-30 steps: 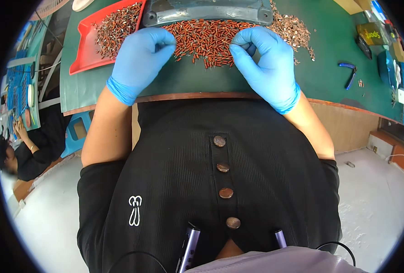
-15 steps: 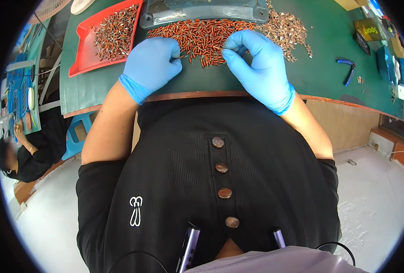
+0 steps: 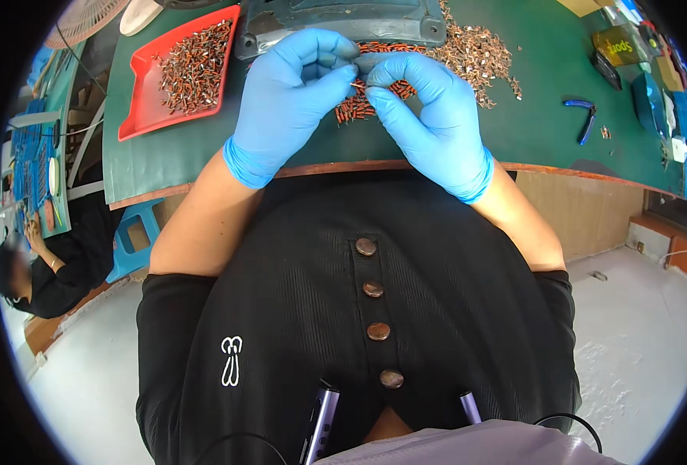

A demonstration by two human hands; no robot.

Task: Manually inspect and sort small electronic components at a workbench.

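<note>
Now | left hand point(image 3: 293, 97), right hand point(image 3: 425, 112) pinch small orange part point(image 3: 357, 84) | near table edge point(image 3: 343, 167) | red tray point(image 3: 146, 116) left.

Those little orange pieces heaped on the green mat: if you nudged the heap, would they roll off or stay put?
The small orange pieces look light and loose, so a nudge would probably scatter them. The green mat seems flat, so they'd likely stay on it. Being tiny, they probably need a fingertip pinch, as the left hand and right hand show.

A small orange-red part point(image 3: 357, 84) is sitting pinched between fingertips, just above a heap of like parts point(image 3: 374, 93) lying on the green tabletop point(image 3: 529, 132).
</note>
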